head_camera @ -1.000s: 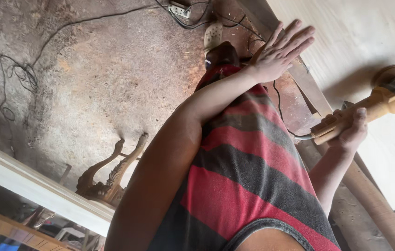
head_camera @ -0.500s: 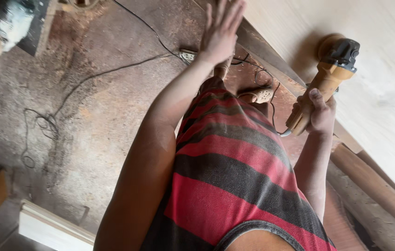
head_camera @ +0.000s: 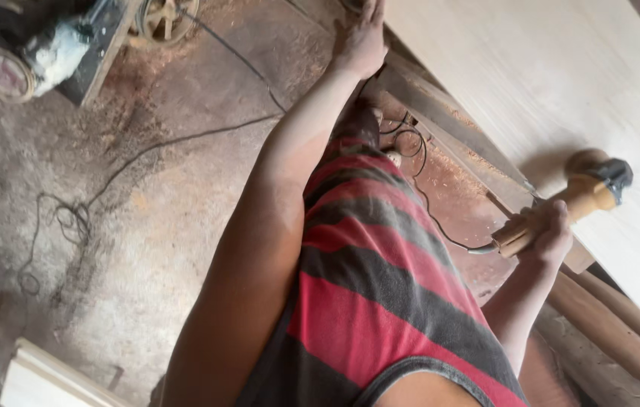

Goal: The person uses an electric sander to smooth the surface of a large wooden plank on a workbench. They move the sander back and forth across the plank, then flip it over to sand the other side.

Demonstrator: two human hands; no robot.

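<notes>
Sanding was the work in hand: a power sander (head_camera: 587, 188), its body tan with dust and its head dark, sat with its round pad against the face of a large pale wooden board (head_camera: 561, 83) near the board's lower edge, throwing a shadow on the wood beside it. The right hand (head_camera: 549, 234) was wrapped shut around the sander's long handle, fingers curled over it from below, with the power cord (head_camera: 440, 226) trailing off the handle's end and looping down past the hip toward the floor. To do this step well, as far as one can judge, the pad wanted to stay flat on the board with light, even pressure, moving steadily so no hollow was dug, and the cord kept clear of the pad. The right forearm rose steeply from the elbow, wrist bent a little toward the board. The left arm stretched long and nearly straight, and the left hand (head_camera: 361, 41) lay at the board's near edge toward its far corner, seemingly flat with fingers together to steady it, though the fingertips ran out of view. A red and grey striped shirt (head_camera: 380, 279) filled the middle of the view, and a dusty machine (head_camera: 56, 49) stood on the sawdust-strewn floor (head_camera: 146, 226).
</notes>
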